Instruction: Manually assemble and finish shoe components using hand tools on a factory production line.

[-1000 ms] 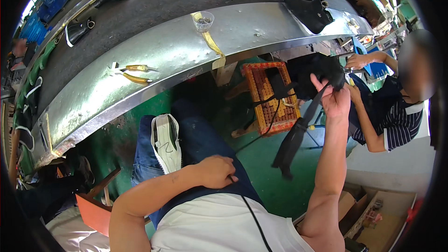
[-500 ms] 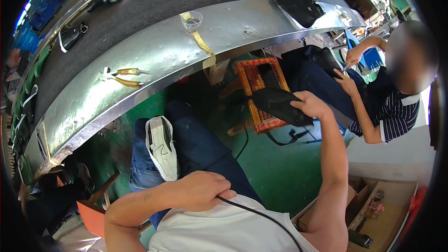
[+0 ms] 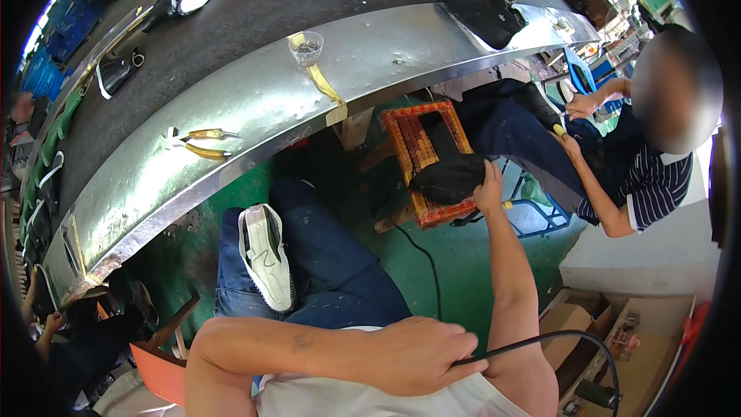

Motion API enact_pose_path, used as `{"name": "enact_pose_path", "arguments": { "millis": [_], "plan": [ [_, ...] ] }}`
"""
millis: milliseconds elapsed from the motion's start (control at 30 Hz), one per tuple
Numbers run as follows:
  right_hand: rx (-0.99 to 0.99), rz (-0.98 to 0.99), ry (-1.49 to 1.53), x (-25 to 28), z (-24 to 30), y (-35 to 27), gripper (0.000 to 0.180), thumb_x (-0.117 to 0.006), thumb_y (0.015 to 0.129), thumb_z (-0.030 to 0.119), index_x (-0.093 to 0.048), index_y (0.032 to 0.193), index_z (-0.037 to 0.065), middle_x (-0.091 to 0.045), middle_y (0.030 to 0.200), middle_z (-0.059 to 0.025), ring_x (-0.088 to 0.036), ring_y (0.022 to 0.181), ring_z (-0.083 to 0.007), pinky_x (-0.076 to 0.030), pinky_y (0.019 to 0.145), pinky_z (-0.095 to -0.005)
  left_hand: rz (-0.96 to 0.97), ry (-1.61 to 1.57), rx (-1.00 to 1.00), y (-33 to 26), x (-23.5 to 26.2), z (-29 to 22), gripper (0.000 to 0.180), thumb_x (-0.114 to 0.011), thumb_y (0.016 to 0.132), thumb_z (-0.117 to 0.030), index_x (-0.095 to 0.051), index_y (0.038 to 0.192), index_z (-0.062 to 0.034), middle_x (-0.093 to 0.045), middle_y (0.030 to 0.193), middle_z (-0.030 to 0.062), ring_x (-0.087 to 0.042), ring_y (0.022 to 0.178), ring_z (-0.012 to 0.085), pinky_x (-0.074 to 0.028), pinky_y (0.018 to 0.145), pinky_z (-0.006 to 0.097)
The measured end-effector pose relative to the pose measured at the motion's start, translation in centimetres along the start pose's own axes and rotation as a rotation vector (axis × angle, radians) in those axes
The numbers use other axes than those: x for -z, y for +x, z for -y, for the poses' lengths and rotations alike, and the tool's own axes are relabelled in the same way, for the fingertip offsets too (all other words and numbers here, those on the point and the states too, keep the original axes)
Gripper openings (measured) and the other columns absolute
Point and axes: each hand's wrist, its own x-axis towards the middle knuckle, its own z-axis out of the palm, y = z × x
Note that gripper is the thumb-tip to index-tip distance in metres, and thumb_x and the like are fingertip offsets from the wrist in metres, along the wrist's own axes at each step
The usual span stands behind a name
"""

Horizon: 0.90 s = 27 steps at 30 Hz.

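Note:
Across my body, my left hand point(image 3: 424, 354) is closed round a thin black cord point(image 3: 552, 336), which loops out to the right. My right hand point(image 3: 488, 189) reaches forward and grips the edge of a soft black pouch-like thing point(image 3: 448, 179). That pouch lies over the near part of a small stool point(image 3: 417, 143) with a slatted wooden seat and red-patterned edges. Farther back on the same seat is a dark flat phone-like object point(image 3: 440, 135). A white shoe point(image 3: 266, 259) with a dark line on it rests on my left thigh, touched by neither hand.
Ahead curves a metal-edged bench point(image 3: 255, 81) bearing pliers point(image 3: 202, 144), a clear cup of small bits point(image 3: 306, 48) and black shoes point(image 3: 482, 8). At right sits a co-worker point(image 3: 648, 162) handling a shoe. Cardboard boxes point(image 3: 567, 324) stand at lower right.
My left hand has moved right and slightly down with the cord. My right hand has shifted left, and the pouch now lies lower, bunched on the stool. The co-worker's hands have moved slightly.

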Motion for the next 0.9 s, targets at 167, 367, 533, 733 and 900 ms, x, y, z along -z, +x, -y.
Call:
{"name": "enact_pose_path", "arguments": {
  "millis": [167, 367, 533, 733, 900],
  "plan": [
    [-0.673, -0.281, 0.523, -3.5, 2.1, -7.7, 0.081, -0.065, 0.087, 0.021, -0.027, 0.152, -0.01, -0.035, 0.156, -0.0266, -0.031, 0.146, -0.043, -0.025, 0.121, -0.0487, 0.076, -0.036, 0.05, 2.8, -0.4, 0.2, 0.043, -0.045, 0.107, -0.04, -0.051, 0.092, -0.0002, -0.055, 0.085, 0.0176, -0.059, 0.081, 0.0387, -0.048, 0.071, 0.049],
    [-1.323, 0.086, 1.756, -8.2, 7.2, -10.4, 0.108, -0.042, 0.09, 0.082, -0.013, 0.161, 0.006, -0.021, 0.167, -0.0154, -0.026, 0.151, -0.036, -0.023, 0.118, -0.0597, 0.081, -0.115, 0.014, 4.8, -2.4, 0.9, 0.036, -0.046, 0.107, -0.032, -0.053, 0.097, 0.0017, -0.059, 0.092, 0.0201, -0.061, 0.089, 0.0408, -0.048, 0.077, 0.05],
    [-1.177, -0.043, 1.855, -10.0, 6.2, -10.7, 0.106, -0.037, 0.088, 0.086, -0.016, 0.162, 0.012, -0.026, 0.165, -0.0117, -0.029, 0.15, -0.0355, -0.027, 0.115, -0.0582, -0.056, -0.117, -0.106, 6.7, -4.1, 0.6, 0.029, -0.05, 0.104, -0.025, -0.057, 0.098, 0.0022, -0.061, 0.094, 0.0199, -0.061, 0.091, 0.0401, -0.048, 0.082, 0.049],
    [-1.179, 0.002, 1.777, -8.5, 4.2, -11.9, 0.102, -0.035, 0.09, 0.085, -0.023, 0.159, 0.011, -0.034, 0.161, -0.012, -0.039, 0.144, -0.0365, -0.035, 0.11, -0.0595, -0.207, 0.142, -0.191, 8.6, -5.5, 1.2, 0.023, -0.056, 0.1, -0.023, -0.063, 0.095, -0.0011, -0.061, 0.097, 0.0165, -0.062, 0.094, 0.0348, -0.05, 0.077, 0.045],
    [-1.199, -0.07, 1.742, -7.8, 5.2, -12.3, 0.101, -0.046, 0.091, 0.079, -0.031, 0.154, 0.002, -0.045, 0.152, -0.016, -0.05, 0.135, -0.0369, -0.043, 0.106, -0.0575, 0.01, 0.187, 0.062, 9.5, -3.7, -0.6, 0.029, -0.054, 0.102, -0.027, -0.06, 0.087, -0.0026, -0.065, 0.078, 0.0174, -0.064, 0.075, 0.0385, -0.049, 0.062, 0.049]
  ]
}}
